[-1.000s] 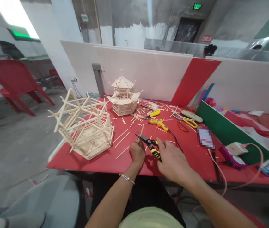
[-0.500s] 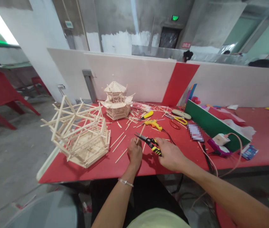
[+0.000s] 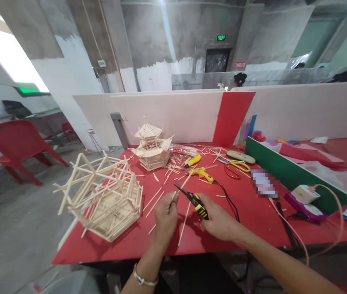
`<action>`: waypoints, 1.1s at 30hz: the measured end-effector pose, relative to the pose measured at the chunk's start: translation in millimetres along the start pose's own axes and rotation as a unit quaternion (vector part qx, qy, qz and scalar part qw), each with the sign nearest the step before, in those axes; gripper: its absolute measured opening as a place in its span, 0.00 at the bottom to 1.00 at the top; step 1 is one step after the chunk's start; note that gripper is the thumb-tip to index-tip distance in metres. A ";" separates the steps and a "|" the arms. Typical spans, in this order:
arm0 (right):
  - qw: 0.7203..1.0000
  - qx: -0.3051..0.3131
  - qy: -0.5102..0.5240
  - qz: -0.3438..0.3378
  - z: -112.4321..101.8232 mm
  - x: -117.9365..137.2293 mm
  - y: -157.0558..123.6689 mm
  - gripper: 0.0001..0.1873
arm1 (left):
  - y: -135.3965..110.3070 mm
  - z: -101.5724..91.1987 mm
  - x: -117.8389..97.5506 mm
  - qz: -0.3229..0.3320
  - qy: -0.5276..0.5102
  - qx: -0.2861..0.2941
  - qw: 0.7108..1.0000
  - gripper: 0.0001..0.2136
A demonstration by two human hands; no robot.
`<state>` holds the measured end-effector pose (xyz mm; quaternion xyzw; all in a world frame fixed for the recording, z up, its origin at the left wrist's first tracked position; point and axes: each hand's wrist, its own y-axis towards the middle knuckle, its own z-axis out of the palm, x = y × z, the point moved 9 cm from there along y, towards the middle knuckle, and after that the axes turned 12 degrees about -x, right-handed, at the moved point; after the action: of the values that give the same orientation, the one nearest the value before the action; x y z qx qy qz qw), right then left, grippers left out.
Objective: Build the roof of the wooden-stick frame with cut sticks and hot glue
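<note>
My left hand (image 3: pixel 166 214), a silver bracelet on its wrist, pinches a thin wooden stick (image 3: pixel 173 197) near the table's front. Black pliers with yellow-striped handles (image 3: pixel 202 210) are gripped in my right hand (image 3: pixel 219 220). Their jaws point left and lie close to the stick, just above my left fingers; whether they touch it I cannot tell. Left of my hands stands a large open frame of wooden sticks (image 3: pixel 112 204) on a slatted base. Behind it is a smaller pagoda-shaped stick model (image 3: pixel 151 149) with tiered roofs.
On the red table (image 3: pixel 161 251) lie loose sticks (image 3: pixel 184 224), a yellow glue gun (image 3: pixel 202 174), a yellow utility knife (image 3: pixel 193 161) and scissors (image 3: pixel 241 165). To the right are a green board (image 3: pixel 295 173), a pixelated phone (image 3: pixel 263 183) and a purple power strip (image 3: pixel 306 208) with cables.
The head view has tilted, so the table sits lower in it. My left hand has moved slightly left of the pliers, and a loose stick between my hands shows more fully.
</note>
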<state>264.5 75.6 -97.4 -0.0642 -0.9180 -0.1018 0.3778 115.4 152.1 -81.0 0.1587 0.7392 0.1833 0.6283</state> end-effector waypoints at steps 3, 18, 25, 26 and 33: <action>1.000 0.011 0.012 -0.010 0.0 -2.6 5.3 0.35 | 1.9 1.5 -1.2 0.007 0.034 0.016 0.999 0.16; 0.997 0.051 0.024 -0.045 3.9 -14.9 25.4 0.25 | 11.3 18.9 29.4 -0.105 0.070 0.170 0.977 0.15; 0.995 0.086 0.051 -0.024 15.6 -23.3 28.2 0.32 | 12.7 16.9 28.8 -0.097 0.088 0.158 0.979 0.13; 0.992 0.098 0.070 -0.026 16.4 -22.6 27.1 0.33 | 14.5 15.1 28.0 -0.100 0.089 0.157 0.979 0.12; 0.980 0.134 0.143 0.027 19.6 -33.0 16.8 0.22 | 16.1 5.0 33.3 -0.125 0.103 0.170 0.972 0.14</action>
<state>277.7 95.2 -132.0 -0.0229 -0.8578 0.0246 0.5129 115.1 182.1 -103.2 0.1499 0.8343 -0.0092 0.5304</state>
